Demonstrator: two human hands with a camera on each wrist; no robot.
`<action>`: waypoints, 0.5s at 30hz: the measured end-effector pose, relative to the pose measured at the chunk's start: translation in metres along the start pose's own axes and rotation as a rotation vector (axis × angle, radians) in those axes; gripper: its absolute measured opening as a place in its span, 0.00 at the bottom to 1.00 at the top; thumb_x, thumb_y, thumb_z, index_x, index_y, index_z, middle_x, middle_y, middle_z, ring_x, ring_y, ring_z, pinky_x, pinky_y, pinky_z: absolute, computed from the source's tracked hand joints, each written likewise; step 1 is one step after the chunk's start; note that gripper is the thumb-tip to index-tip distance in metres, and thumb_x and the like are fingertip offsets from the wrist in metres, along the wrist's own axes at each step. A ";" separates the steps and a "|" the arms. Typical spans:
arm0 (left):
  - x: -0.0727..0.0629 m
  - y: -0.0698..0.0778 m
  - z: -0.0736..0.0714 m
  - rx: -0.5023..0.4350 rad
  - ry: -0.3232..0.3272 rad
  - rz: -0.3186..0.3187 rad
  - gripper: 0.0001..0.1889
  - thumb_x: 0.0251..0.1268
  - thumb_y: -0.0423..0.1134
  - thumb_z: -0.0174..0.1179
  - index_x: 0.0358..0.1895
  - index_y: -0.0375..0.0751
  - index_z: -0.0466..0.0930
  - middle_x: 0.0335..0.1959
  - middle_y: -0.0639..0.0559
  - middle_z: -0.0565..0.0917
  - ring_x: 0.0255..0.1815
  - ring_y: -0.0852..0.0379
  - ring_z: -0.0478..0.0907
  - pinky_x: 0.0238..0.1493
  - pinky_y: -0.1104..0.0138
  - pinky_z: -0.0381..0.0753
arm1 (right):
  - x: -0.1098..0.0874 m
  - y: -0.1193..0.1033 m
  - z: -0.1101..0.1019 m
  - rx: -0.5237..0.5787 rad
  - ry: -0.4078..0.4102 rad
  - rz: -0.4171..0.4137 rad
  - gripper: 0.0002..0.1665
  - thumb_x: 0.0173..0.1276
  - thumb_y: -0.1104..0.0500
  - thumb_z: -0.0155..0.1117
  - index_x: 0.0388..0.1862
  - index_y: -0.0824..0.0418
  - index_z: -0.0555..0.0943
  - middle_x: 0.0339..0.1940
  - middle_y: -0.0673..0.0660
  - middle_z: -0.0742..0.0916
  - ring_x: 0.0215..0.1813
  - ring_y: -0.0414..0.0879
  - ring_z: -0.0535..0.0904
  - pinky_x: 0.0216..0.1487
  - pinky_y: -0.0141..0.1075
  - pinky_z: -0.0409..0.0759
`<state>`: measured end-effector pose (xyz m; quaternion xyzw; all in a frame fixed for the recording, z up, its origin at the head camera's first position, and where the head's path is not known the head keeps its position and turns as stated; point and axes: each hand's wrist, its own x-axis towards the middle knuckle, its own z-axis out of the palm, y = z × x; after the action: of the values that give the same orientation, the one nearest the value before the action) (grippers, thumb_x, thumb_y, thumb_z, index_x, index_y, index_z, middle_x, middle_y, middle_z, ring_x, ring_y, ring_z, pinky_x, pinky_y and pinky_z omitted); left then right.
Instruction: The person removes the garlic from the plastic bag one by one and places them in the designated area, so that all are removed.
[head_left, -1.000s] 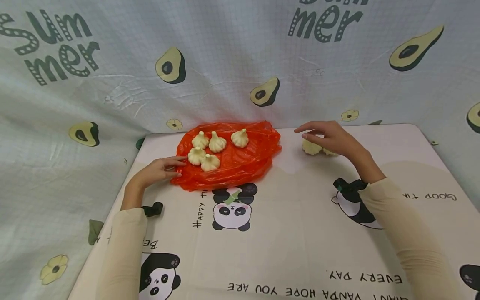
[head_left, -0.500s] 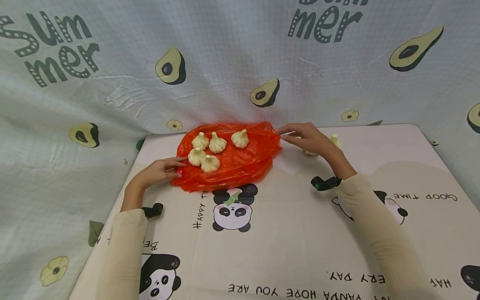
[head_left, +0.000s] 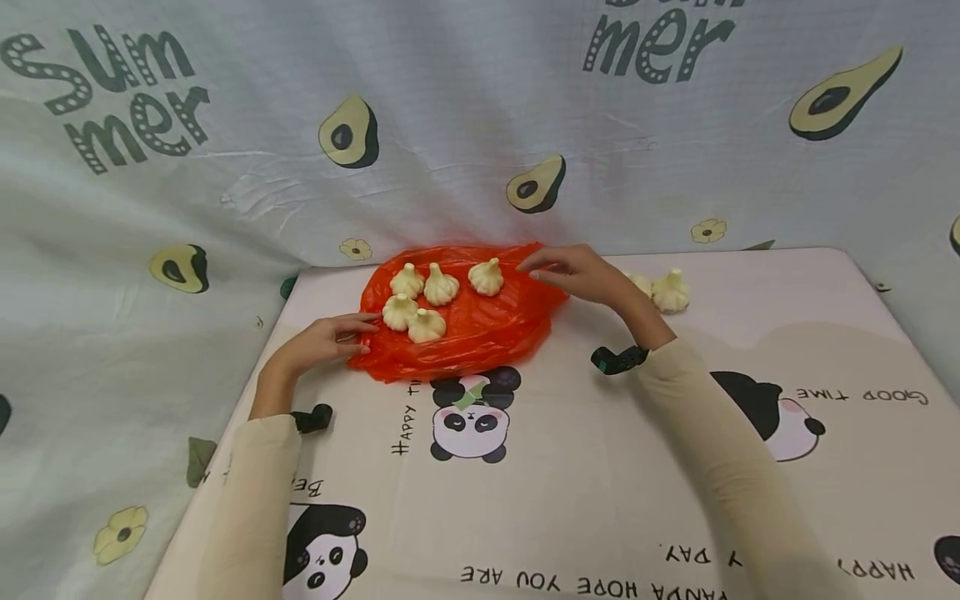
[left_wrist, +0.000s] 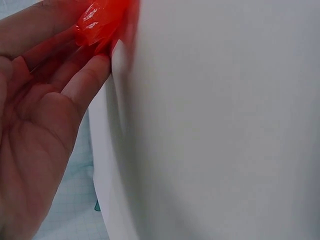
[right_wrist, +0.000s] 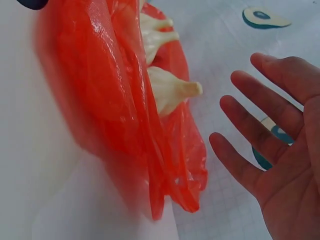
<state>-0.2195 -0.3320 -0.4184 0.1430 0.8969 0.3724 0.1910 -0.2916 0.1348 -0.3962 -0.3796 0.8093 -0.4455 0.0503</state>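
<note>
A red plastic bag (head_left: 487, 333) lies spread on the table with several garlic bulbs (head_left: 441, 286) on it, mostly on its left half. My left hand (head_left: 318, 342) holds the bag's left edge, with fingers and thumb (left_wrist: 90, 80) on either side of the film. Over the right end of the bag hovers my right hand (head_left: 577, 271), its fingertips short of the rightmost garlic bulb (head_left: 486, 277). In the right wrist view the fingers (right_wrist: 240, 160) are spread apart and hold nothing. Two more garlic bulbs (head_left: 671, 292) sit right of the bag, one partly hidden behind the right wrist.
A light tablecloth (head_left: 570, 467) printed with pandas and lettering covers the table. Behind it hangs a pale curtain (head_left: 450, 100) with avocado prints, close to the bag's far edge. Black wrist cameras (head_left: 618, 360) are strapped to both arms.
My right hand has moved left from above the two garlic bulbs at the right to over the bag's right end, uncovering those bulbs. The left hand and the bag have stayed put.
</note>
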 end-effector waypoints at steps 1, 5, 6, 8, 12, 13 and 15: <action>0.001 0.001 0.000 -0.003 -0.001 0.001 0.20 0.70 0.31 0.61 0.64 0.31 0.79 0.77 0.39 0.67 0.80 0.36 0.53 0.76 0.41 0.56 | 0.001 0.001 0.001 0.005 0.000 -0.007 0.14 0.75 0.62 0.62 0.57 0.61 0.85 0.57 0.60 0.87 0.59 0.53 0.81 0.64 0.52 0.79; 0.003 0.001 0.001 -0.009 -0.002 -0.001 0.20 0.70 0.30 0.62 0.63 0.30 0.79 0.76 0.39 0.67 0.80 0.36 0.53 0.76 0.40 0.56 | 0.004 0.004 0.006 0.017 -0.005 -0.003 0.15 0.76 0.61 0.62 0.57 0.62 0.85 0.57 0.61 0.86 0.57 0.52 0.80 0.62 0.49 0.80; 0.004 0.001 0.002 -0.006 -0.003 -0.001 0.20 0.70 0.30 0.62 0.63 0.30 0.79 0.76 0.39 0.67 0.80 0.36 0.53 0.76 0.40 0.56 | 0.004 0.005 0.007 0.015 -0.008 0.003 0.15 0.76 0.60 0.62 0.58 0.62 0.85 0.57 0.61 0.86 0.57 0.52 0.80 0.61 0.49 0.80; 0.005 0.001 0.002 -0.001 -0.002 -0.005 0.20 0.70 0.31 0.62 0.63 0.31 0.79 0.76 0.40 0.67 0.80 0.36 0.53 0.76 0.40 0.56 | 0.004 0.003 0.009 0.007 -0.010 0.014 0.16 0.76 0.59 0.62 0.58 0.62 0.85 0.57 0.60 0.87 0.56 0.51 0.79 0.59 0.48 0.80; 0.005 0.000 0.002 0.010 0.005 -0.012 0.20 0.70 0.31 0.62 0.63 0.33 0.80 0.76 0.41 0.67 0.80 0.37 0.54 0.76 0.41 0.57 | 0.009 0.002 0.014 -0.001 -0.021 0.030 0.16 0.76 0.57 0.62 0.58 0.60 0.85 0.57 0.58 0.87 0.56 0.51 0.79 0.59 0.46 0.80; 0.004 0.000 0.002 0.010 0.004 -0.011 0.20 0.70 0.31 0.61 0.63 0.33 0.80 0.76 0.40 0.67 0.80 0.37 0.54 0.76 0.41 0.57 | 0.010 0.002 0.015 -0.002 -0.025 0.028 0.16 0.76 0.57 0.62 0.58 0.60 0.85 0.58 0.58 0.87 0.56 0.51 0.79 0.59 0.46 0.80; 0.004 -0.001 0.002 0.007 0.004 -0.011 0.20 0.70 0.30 0.61 0.63 0.32 0.80 0.76 0.40 0.67 0.80 0.36 0.54 0.76 0.41 0.57 | 0.014 0.002 0.018 -0.002 -0.038 0.025 0.16 0.76 0.57 0.62 0.59 0.59 0.85 0.58 0.58 0.87 0.58 0.52 0.79 0.60 0.46 0.79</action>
<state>-0.2220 -0.3295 -0.4214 0.1377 0.8993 0.3687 0.1909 -0.2955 0.1140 -0.4051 -0.3779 0.8132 -0.4369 0.0709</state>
